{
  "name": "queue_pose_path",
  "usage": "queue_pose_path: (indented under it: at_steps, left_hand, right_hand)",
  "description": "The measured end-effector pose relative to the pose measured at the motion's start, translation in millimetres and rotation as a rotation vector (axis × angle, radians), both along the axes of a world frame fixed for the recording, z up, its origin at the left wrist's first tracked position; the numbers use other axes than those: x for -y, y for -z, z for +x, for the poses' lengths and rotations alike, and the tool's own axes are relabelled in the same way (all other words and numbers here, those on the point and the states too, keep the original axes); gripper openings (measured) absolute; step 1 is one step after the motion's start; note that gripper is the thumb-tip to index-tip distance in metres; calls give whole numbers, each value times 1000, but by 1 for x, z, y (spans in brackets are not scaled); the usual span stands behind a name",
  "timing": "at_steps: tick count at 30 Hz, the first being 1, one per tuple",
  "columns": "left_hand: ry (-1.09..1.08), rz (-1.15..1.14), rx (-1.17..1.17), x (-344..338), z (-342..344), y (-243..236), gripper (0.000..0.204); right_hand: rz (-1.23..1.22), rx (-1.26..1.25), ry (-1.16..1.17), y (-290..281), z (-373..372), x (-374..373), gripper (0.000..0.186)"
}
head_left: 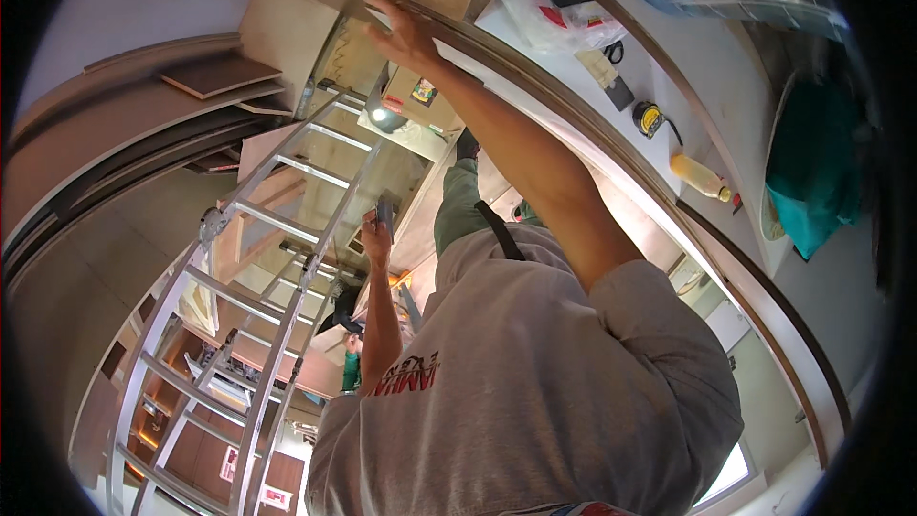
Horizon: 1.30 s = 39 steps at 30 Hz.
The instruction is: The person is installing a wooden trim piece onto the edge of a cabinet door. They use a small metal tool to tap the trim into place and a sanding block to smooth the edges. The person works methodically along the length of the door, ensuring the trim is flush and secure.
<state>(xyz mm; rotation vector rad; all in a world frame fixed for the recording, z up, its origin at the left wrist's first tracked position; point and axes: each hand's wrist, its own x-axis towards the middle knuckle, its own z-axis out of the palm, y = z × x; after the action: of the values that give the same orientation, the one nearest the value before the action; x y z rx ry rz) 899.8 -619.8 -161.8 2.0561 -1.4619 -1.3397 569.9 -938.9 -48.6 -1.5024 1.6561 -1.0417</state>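
Observation:
My right hand is raised to the top of the view, its fingers stretched out against the brown wooden edge of a cabinet or shelf frame. Lower and to the left, my left hand is closed around a small flat grey object; its kind is not clear. Left of that hand leans an aluminium ladder, apart from it. Beyond the hands, a bright lamp shines beside a brown box.
On the white shelf at right lie a plastic bag, a yellow-black tape measure and a pale yellow bottle. A green cloth bag is farther right. Brown boards are stacked at left.

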Motion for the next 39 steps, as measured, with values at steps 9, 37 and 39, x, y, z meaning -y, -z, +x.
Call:
queue_pose_path:
  at_steps: [9,37,39]
  left_hand:
    - [11,-114,-18,-27,4,29,36]
    - [-303,38,-75,-65,-12,29,32]
    - [-250,54,-98,-38,-22,9,33]
  right_hand:
    - [521,-537,158,17,-18,-38,65]
    - [731,21,-26,58,11,48,63]
    - [582,67,128,100,10,57,64]
